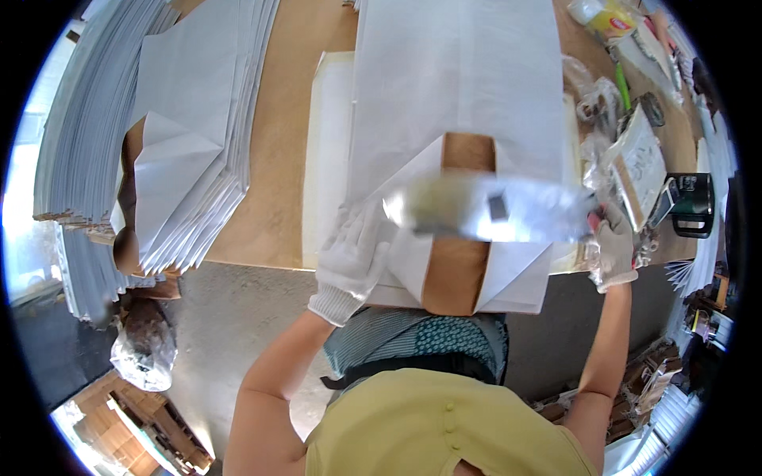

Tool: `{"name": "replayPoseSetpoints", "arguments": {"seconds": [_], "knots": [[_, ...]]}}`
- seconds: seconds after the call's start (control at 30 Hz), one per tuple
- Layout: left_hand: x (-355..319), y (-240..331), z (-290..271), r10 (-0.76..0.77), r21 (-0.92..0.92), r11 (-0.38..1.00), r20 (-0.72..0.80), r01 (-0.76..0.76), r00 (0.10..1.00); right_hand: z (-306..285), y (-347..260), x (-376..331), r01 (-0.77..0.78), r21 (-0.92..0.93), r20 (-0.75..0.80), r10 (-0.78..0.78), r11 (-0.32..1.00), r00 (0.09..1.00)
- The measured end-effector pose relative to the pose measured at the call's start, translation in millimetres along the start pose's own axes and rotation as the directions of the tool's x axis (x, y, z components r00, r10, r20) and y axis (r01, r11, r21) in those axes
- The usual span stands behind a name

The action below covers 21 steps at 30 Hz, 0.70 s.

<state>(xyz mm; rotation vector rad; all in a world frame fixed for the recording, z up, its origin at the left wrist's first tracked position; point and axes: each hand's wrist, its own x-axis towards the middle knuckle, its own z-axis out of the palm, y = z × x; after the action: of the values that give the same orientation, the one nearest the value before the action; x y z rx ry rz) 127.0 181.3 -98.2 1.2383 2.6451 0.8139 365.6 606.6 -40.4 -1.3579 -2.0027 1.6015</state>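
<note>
A large white paper sack [460, 71] lies in front of me. Its near end is folded into flaps, with a brown paper strip [456, 278] running between them. My left hand [349, 254], in a white knit glove, rests with fingers stretched on the left side of that folded end. My right hand [615, 246], gloved too, is closed at the right end of a long, shiny silvery piece [508, 208] with a small dark square on it. This piece spans the folds, hiding part of them. It is smeared by motion, so its kind cannot be told.
Tall stacks of white paper sacks [103, 119] stand on the left of the brown table [278, 159], with a fanned pile [190, 95] beside them. To the right are crumpled plastic, a green pen-like item [622, 86] and a dark mug [692, 205]. A clear plastic bag [144, 349] sits lower left.
</note>
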Motion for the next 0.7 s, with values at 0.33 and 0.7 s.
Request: {"name": "replayPoseSetpoints", "arguments": {"seconds": [0.33,0.7], "knots": [[38.0,-58.1,-28.8,0.311,-0.165,0.941,0.068,-0.296,0.948,86.0,-22.1,-28.2,0.175,-0.727,0.107,-0.142,0.664,0.984],[57.1,-13.9,-13.5,0.558,0.117,0.813,0.122,-0.571,0.821,102.7,-21.7,15.3,0.569,-0.812,0.504,-0.341,0.125,0.794]]}}
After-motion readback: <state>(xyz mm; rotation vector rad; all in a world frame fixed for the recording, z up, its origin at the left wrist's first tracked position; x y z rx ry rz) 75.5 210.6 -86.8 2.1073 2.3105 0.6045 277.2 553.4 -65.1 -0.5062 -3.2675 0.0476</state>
